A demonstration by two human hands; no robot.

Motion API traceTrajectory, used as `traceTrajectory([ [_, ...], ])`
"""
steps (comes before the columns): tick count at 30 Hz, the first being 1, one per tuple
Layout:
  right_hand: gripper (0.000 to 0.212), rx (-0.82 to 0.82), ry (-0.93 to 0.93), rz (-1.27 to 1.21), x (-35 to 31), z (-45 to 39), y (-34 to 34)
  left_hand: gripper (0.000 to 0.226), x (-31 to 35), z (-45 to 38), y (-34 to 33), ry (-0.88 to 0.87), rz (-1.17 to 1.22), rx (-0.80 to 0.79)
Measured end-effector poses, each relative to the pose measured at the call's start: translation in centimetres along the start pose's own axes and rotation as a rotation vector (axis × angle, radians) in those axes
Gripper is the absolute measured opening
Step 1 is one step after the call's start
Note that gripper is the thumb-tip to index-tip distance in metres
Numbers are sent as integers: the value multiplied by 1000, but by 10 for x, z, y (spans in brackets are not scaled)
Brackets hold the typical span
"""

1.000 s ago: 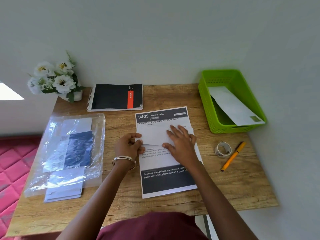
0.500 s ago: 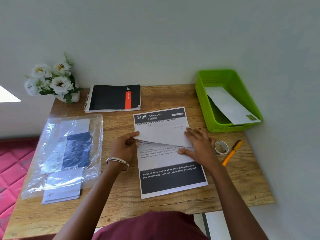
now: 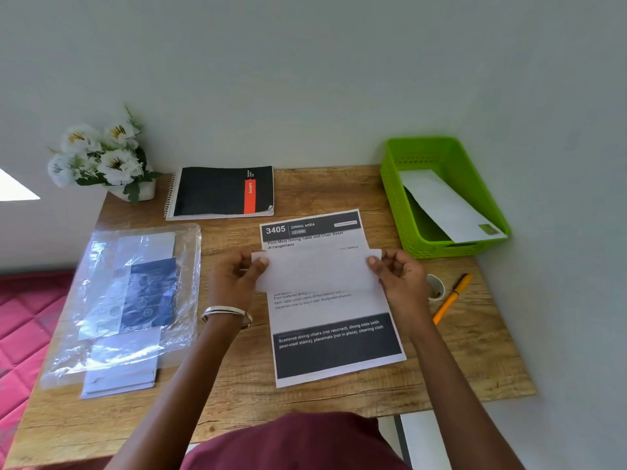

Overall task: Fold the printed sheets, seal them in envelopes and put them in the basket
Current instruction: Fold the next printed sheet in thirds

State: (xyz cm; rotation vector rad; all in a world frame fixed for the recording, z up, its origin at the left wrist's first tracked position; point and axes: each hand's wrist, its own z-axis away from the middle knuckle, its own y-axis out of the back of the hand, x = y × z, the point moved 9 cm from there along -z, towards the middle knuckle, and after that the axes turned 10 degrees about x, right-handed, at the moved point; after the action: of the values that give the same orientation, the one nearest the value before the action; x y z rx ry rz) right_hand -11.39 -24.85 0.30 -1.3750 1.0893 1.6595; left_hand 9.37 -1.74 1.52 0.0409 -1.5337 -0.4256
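Observation:
A folded white sheet (image 3: pixel 317 271) is held flat just above the table's middle. My left hand (image 3: pixel 234 278) pinches its left end and my right hand (image 3: pixel 398 279) pinches its right end. Under it lies an unfolded printed sheet (image 3: pixel 334 337) headed "3405 DINING AREA" with dark bands at top and bottom. At the back right stands the green basket (image 3: pixel 393 198), and one white envelope (image 3: pixel 448 205) leans inside it. A clear plastic pack of envelopes (image 3: pixel 125 300) lies on the left, with white envelopes (image 3: pixel 118 381) sticking out at its near end.
A tape roll (image 3: pixel 436 288) and an orange pen (image 3: pixel 453 298) lie right of my right hand. A black spiral notebook (image 3: pixel 220 191) and a pot of white flowers (image 3: pixel 101 157) sit along the back wall. A pink quilted surface (image 3: pixel 20 327) lies beyond the wooden table (image 3: pixel 237 395) on the left.
My right hand slid off the top of the folded sheet to its right end and now pinches it. The left hand shifted its grip on the left end; the sheet now sits level.

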Motion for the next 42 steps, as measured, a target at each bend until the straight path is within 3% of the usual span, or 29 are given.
traceTrajectory([
  [2, 19, -12, -18, 34, 8, -1, -7, 4, -13, 4, 4, 63, -13, 44],
  [6, 41, -10, 29, 205, 11, 1, -18, 36, -25, 6, 13, 66, -144, 98],
  [10, 45, -17, 192, 430, 2, 5, -29, 44, -25, 6, 5, -91, -460, 36],
  [15, 40, -37, 430, 884, -6, 23, -55, 26, -21, 19, -17, -348, -682, -83],
  [22, 40, -439, 694, 924, -3, 75, -127, 43, -25, 24, -25, -378, -876, -198],
  [25, 46, -512, 654, 939, 2, 77, -130, 45, -24, 25, -25, -377, -890, -210],
  [30, 63, -446, 451, 1005, 15, 45, -81, 45, -25, 27, -24, -358, -895, -207],
  [38, 62, -356, 359, 1099, 14, 31, -46, 45, -22, 29, -25, -316, -917, -217],
  [42, 60, -358, 361, 989, 9, 33, -44, 43, -17, 31, -25, -287, -971, -191],
])
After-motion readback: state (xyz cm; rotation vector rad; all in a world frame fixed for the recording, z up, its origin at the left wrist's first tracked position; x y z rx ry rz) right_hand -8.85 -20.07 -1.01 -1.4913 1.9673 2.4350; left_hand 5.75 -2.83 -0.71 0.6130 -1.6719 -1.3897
